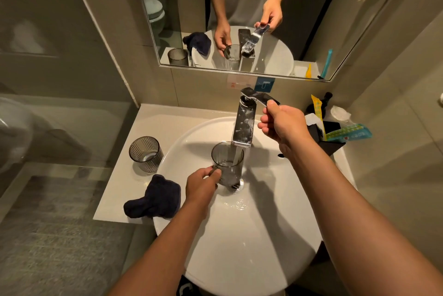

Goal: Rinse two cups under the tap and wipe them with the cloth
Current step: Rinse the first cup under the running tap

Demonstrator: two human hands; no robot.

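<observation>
My left hand point(202, 184) grips a smoky ribbed glass cup point(227, 163) upright in the white basin point(251, 235), right under the chrome tap spout point(243, 125). Water runs from the spout into the cup. My right hand point(282, 123) pinches the tap's lever handle point(260, 97), which is raised. A second ribbed cup point(145, 154) stands upright on the counter left of the basin. A dark blue cloth point(155, 198) lies crumpled on the counter's front, touching the basin rim.
A mirror point(239, 19) hangs above the tap and reflects the scene. At the back right a black holder point(322, 137) carries packets and toiletries. A glass partition and tiled floor lie to the left of the counter point(153, 123).
</observation>
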